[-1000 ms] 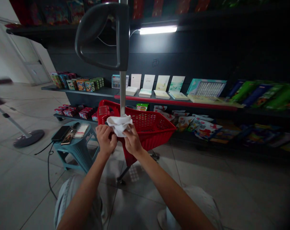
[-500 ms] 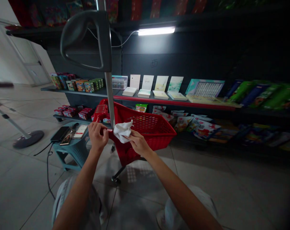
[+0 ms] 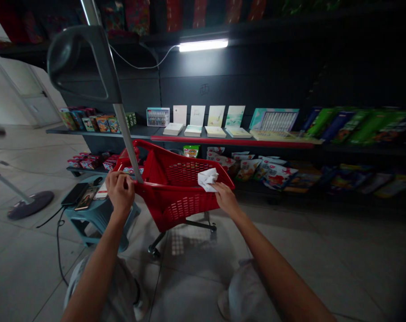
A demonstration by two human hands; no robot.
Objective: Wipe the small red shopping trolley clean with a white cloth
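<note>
A small red shopping cart (image 3: 189, 203) with a perforated basket stands in front of me. A metal pole (image 3: 127, 138) with a dark grey loop-shaped piece (image 3: 85, 65) rises at its handle end. My left hand (image 3: 120, 190) is closed around the cart's handle near the foot of the pole. Pressed on the near basket rim, toward the far right end, is a white cloth (image 3: 208, 179). My right hand (image 3: 226, 196) grips this cloth, its fingertips partly hidden behind it.
A blue-green plastic stool (image 3: 99, 219) with phones and a dark device stands at left, a cable hanging from it. Behind the cart run shelves (image 3: 236, 142) with books, boxes and snack bags. A round stand base (image 3: 30, 205) sits on the floor at far left.
My right hand has slid the white cloth rightward along the basket rim, away from the pole. My left hand stays on the handle. The pole looks more tilted, and the view has shifted.
</note>
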